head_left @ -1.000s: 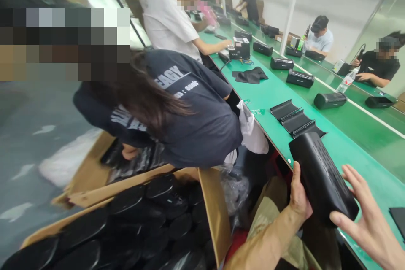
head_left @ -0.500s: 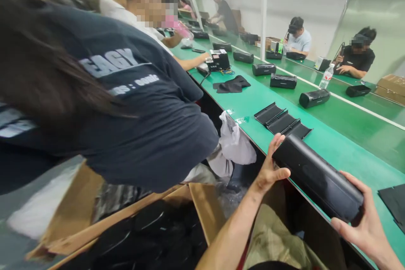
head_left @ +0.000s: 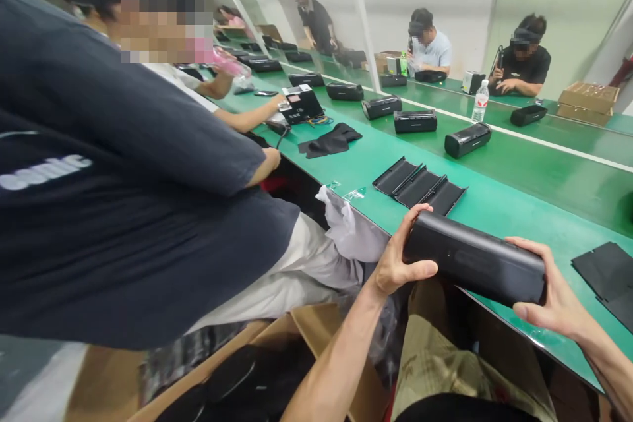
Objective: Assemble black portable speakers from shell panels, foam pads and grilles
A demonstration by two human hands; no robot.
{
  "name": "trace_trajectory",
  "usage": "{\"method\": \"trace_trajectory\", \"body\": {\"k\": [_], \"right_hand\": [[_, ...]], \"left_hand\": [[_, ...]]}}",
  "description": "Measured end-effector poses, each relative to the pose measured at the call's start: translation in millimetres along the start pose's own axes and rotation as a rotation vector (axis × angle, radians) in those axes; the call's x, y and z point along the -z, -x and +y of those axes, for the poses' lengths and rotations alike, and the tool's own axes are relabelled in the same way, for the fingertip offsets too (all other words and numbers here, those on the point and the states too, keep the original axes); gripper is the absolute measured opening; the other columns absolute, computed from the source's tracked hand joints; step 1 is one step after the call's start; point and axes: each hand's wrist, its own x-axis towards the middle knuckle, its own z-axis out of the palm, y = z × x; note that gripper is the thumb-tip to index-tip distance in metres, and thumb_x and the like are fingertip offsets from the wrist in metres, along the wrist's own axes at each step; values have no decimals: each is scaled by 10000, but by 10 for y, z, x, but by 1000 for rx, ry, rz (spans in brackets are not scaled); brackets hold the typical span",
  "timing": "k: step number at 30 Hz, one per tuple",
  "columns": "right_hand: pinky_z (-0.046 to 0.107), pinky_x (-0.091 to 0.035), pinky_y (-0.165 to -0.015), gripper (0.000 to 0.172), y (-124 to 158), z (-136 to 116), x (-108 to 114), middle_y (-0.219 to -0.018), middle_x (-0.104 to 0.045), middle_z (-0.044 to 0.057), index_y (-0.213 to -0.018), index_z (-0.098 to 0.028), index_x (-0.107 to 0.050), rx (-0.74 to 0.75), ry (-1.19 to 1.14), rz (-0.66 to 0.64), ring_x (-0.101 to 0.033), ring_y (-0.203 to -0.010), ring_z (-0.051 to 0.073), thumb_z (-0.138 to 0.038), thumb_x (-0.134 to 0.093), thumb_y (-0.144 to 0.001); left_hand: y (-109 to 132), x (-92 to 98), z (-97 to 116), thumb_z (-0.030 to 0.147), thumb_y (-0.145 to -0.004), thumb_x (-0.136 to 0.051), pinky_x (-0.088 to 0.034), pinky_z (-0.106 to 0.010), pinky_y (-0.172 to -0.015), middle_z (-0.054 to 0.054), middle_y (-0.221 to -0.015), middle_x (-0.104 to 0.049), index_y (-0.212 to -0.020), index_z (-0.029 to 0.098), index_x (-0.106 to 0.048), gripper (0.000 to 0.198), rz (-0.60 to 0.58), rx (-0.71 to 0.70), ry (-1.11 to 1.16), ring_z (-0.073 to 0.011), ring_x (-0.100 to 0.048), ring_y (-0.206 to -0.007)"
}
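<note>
Turned since a second ago, the black casing [head_left: 475, 257] has swung from a steep slant to a flatter one, and a smooth side faces up where the slotted face showed earlier. Its far left end comes close to the curved black panels [head_left: 418, 186] in this view; whether they touch I cannot tell. Both hands share the grip: the left hand [head_left: 403, 260] is wrapped around the left end, thumb along the near side, and the right hand [head_left: 551, 293] grasps the right end, fingers over the top and thumb below.

The casing is held over the near edge of the green tabletop [head_left: 519, 214], which slants down to the right behind and beneath it. Green surface shows beyond the casing, between the curved panels and the flat black sheets [head_left: 606, 277] at far right. To the left, room is tighter: a white plastic bag [head_left: 353, 231] hangs at the edge just beside the left hand, and an open cardboard box [head_left: 319, 336] stands below the left forearm.

A co-worker in a dark shirt [head_left: 148, 231], bent over the boxes a second ago, has straightened up and is turned toward the tabletop. The left hand has shifted from under the casing to its end, while the curved panels lie as before
</note>
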Motion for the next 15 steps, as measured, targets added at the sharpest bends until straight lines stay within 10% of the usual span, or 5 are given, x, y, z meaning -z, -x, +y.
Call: {"method": "trace_trajectory", "body": {"k": [10,15], "right_hand": [[483,-527,-1116,879,113,133,-25,-1589,-522,184,-1529,-283,-426,8,-66,67,-595,-1402,386,-748,-751,-858],[525,-568,-1087,1129,177,-65,116,-1669,-472,157,-1709,-396,-233,7,-163,73,-611,-1416,406,-892,-700,-809]], "left_hand": [[48,-164,-207,520,-628,-923,-488,-424,-1064,-78,-1436,-619,-1482,280,-583,950,111,13,43,-335,-590,-1209],[123,-459,-377,519,-655,-877,-498,-498,-1104,-81,-1480,-638,-1508,310,-568,931,211,99,502,-367,-620,-1290]]}}
